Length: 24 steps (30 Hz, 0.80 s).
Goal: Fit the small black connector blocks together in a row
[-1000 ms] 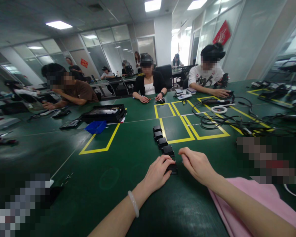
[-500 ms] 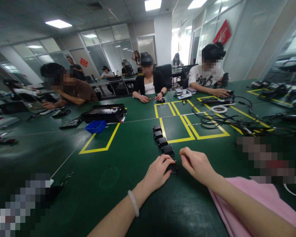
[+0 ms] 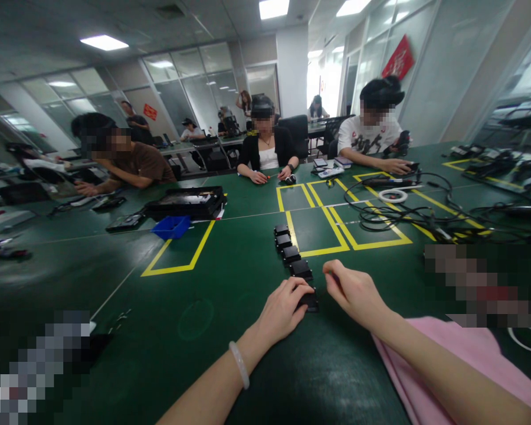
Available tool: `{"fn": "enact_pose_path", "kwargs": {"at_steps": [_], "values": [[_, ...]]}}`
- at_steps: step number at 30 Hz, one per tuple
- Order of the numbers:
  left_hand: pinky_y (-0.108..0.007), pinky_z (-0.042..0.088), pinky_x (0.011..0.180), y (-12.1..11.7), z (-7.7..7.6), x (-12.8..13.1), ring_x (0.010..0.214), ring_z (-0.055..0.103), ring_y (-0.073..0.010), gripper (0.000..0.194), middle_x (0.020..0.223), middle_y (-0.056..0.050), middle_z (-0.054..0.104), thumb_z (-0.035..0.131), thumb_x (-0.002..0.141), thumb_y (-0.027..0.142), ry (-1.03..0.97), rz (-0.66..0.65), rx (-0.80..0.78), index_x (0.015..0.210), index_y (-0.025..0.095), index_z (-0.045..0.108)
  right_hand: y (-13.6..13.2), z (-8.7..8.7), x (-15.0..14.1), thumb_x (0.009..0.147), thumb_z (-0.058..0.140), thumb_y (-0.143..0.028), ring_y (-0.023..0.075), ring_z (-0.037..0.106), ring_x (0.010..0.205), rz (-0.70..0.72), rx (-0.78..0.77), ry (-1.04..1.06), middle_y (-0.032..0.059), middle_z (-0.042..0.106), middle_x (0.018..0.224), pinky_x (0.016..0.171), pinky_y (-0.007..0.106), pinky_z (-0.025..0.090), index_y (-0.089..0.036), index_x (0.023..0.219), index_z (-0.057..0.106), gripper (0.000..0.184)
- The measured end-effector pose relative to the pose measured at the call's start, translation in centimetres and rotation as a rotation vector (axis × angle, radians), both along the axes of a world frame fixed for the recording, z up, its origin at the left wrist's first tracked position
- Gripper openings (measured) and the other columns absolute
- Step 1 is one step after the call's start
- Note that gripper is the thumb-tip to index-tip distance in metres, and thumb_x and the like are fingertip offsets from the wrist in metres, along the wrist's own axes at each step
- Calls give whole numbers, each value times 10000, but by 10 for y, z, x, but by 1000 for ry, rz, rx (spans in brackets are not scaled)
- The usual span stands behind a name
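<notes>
A row of several small black rectangular blocks (image 3: 291,254) runs away from me across the green table. My left hand (image 3: 279,307) is closed over the nearest black block (image 3: 310,301), thumb at its near side and fingers across its top. A pale bracelet (image 3: 239,365) circles my left wrist. To the right of that block, and apart from it, my right hand (image 3: 354,291) is raised with its fingers curled into a pinch. What the pinch holds, if anything, is hidden.
A blue tray (image 3: 171,226) and a black case (image 3: 183,202) lie at the left. Black cables (image 3: 393,218) and a white ring (image 3: 393,196) are at the right. Pink cloth (image 3: 451,348) lies under my right arm. Several people sit around; yellow tape (image 3: 327,252) marks the green table (image 3: 230,265).
My right hand has risen very slightly. My left hand and the row of black blocks look unchanged.
</notes>
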State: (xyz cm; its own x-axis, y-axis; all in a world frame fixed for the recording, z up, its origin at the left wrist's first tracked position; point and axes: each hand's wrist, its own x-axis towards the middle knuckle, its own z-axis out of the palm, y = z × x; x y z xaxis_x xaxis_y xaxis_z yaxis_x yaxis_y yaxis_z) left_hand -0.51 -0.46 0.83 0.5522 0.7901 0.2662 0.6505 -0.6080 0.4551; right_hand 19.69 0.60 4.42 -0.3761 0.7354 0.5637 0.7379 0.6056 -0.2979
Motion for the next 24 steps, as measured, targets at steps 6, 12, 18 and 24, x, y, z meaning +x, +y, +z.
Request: {"fn": "enact_pose_path", "kwargs": {"at_steps": [6,12,18,24], "values": [[-363,455,936,0,0,0,1077,505,-200,400,1199,-32,487,563,804,82,-5,-1,-3,1156,257,484,0,1,2,952,394,-303,126,590,584,8,-36,-31,-10,612,657,571,228,379,-202,861,522,187],[-371,461,923,0,0,0,1071,509,-206,390,1195,-37,488,559,806,87,-11,-3,7,1150,256,487,0,1,1,946,367,-228,120,603,616,37,-45,8,-1,633,724,598,226,399,-196,955,518,155],[-366,454,940,0,0,0,1080,503,-200,402,1197,-31,488,568,802,80,-3,3,-2,1153,256,483,-1,2,2,956,378,-283,128,596,627,49,-72,-19,-2,615,700,605,232,393,-202,894,513,169],[-374,459,924,0,-1,0,1071,509,-207,386,1191,-37,489,554,805,87,-11,1,5,1144,257,485,-2,1,0,938,380,-228,119,604,617,51,-54,10,1,635,752,590,224,405,-199,968,506,133]]}}
